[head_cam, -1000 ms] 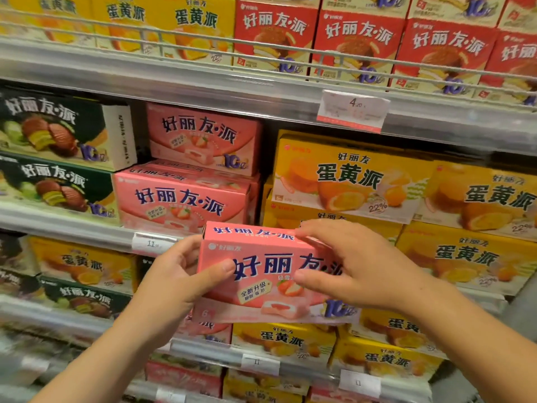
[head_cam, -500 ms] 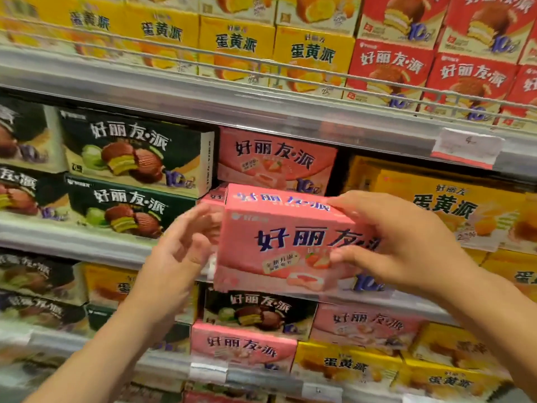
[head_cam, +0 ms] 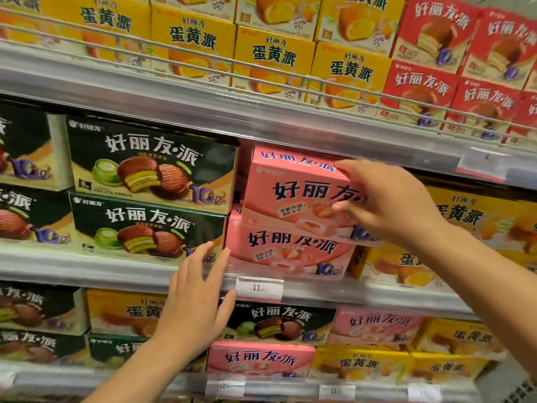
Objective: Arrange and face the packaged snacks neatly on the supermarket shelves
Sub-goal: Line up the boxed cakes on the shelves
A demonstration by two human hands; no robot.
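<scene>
A pink strawberry pie box sits on top of a second pink box on the middle shelf. My right hand grips the upper box at its right end, fingers over the top edge and thumb on the front face. My left hand is off the box, fingers straight, in front of the shelf rail at the lower pink box's left corner. Both pink boxes face forward.
Two stacked dark green boxes stand left of the pink stack, yellow egg-yolk pie boxes to its right. The upper shelf holds yellow and red boxes behind a wire rail. A price tag hangs under the pink stack.
The pink box went up from in front of the shelf onto the lower pink box. My left hand let go of it and dropped to the shelf rail.
</scene>
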